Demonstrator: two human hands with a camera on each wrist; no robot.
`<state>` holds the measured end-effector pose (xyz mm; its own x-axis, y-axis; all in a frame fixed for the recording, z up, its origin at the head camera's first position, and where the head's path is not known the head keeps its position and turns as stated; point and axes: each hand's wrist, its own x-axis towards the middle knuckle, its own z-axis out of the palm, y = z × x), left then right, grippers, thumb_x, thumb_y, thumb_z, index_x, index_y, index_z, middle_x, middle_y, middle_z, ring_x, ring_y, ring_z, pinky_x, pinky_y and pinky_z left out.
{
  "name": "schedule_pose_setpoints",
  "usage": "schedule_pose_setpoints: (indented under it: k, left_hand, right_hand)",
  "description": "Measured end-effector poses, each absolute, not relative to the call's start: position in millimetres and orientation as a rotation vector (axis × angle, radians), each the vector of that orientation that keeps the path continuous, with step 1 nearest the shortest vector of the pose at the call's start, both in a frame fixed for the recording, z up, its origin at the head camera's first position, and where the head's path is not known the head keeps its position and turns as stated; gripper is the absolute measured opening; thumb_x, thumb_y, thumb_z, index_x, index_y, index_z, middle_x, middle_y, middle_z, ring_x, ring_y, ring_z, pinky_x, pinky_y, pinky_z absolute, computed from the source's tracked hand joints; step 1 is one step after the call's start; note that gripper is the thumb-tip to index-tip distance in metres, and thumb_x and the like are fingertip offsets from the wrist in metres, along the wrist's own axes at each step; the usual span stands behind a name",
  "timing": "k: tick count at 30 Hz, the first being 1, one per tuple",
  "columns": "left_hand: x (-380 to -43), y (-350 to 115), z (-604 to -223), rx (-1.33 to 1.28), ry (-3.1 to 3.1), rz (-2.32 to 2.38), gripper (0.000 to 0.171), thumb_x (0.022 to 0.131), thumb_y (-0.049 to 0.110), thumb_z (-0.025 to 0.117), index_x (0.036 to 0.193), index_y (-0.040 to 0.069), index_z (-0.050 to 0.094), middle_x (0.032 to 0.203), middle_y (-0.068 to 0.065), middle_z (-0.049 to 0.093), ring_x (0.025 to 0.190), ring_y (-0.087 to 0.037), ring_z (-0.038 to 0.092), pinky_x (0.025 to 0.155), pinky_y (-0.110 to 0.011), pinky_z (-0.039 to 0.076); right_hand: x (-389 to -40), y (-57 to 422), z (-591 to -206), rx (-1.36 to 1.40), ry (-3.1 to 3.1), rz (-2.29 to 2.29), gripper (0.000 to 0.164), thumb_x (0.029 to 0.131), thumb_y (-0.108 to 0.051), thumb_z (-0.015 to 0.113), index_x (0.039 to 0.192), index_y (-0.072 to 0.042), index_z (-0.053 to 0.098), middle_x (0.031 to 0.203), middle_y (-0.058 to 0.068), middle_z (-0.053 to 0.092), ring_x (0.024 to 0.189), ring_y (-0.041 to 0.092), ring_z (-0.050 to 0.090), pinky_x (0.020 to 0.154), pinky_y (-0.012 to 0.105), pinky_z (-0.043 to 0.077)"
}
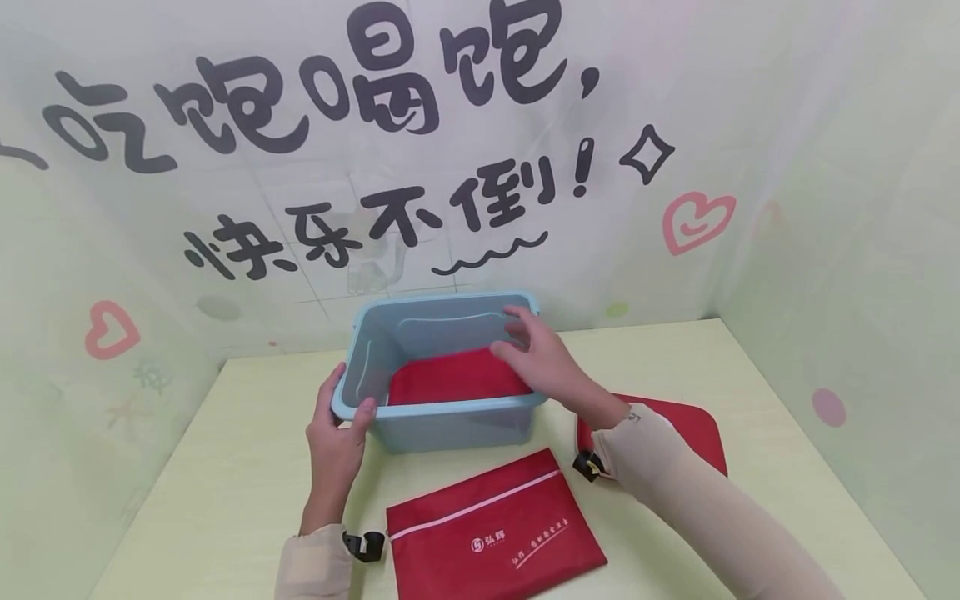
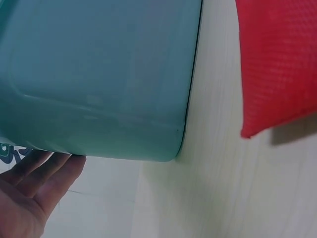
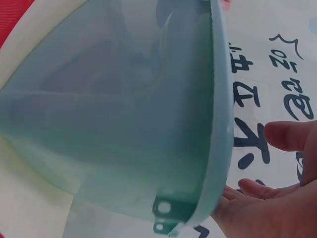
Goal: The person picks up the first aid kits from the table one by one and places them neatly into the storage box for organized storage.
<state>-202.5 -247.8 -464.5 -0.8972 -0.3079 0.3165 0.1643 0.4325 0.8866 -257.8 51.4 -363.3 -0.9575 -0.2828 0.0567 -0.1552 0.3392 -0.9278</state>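
A light blue plastic storage bin [image 1: 457,429] stands on the table, and inside it lies a red fabric item [image 1: 457,377], its kind partly hidden by the front wall. My left hand [image 1: 335,442] holds the bin's front left corner, thumb at the rim and fingers along the outer side; the left wrist view shows those fingers [image 2: 59,176] against the wall. Over the bin's right rim is my right hand [image 1: 543,358], fingers spread and gripping nothing. In front of the bin lies a flat red zippered document pouch [image 1: 480,500] with white print.
A red case with rounded corners [image 1: 697,429] lies right of the bin, partly under my right forearm. Behind the pale yellow table [image 1: 225,467] rises a white printed wall covering [image 1: 300,183], close to the bin's back. Side panels flank the table.
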Motion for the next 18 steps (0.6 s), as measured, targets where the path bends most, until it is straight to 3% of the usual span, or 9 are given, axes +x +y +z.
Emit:
schedule_pose_setpoints:
  k: [4,10,18]
  left_hand:
    - [-203,-248,-466,0.128,-2.26,-1.461,0.067,0.095,0.031,0.067,0.154,0.029,0.036,0.147,-0.008,0.048,0.128,-0.029,0.049,0.098,-0.045,0.048]
    - [-205,-248,-469,0.133,-2.247,-1.46,0.067,0.095,0.033,0.067,0.154,0.03,0.036,0.147,-0.006,0.047,0.128,-0.028,0.049,0.098,-0.055,0.047]
    - [-206,-248,-470,0.142,-2.243,-1.443,0.066,0.095,0.034,0.067,0.154,0.031,0.037,0.147,-0.006,0.048,0.127,-0.027,0.05,0.097,-0.054,0.048]
  right_hand:
    - [-258,65,-363,-0.37,2.451,-1.771,0.06,0.097,-0.023,0.062,0.151,-0.014,0.036,0.149,0.017,0.044,0.138,0.035,0.043,0.106,0.053,0.041]
    - [-260,88,-364,-0.29,2.449,-1.827,0.061,0.1,-0.024,0.059,0.154,-0.012,0.033,0.152,0.018,0.041,0.141,0.037,0.038,0.106,0.056,0.039]
    - [-258,112,-370,-0.204,2.516,-1.799,0.065,0.098,-0.029,0.06,0.155,-0.014,0.031,0.154,0.017,0.039,0.139,0.037,0.041,0.106,0.052,0.041]
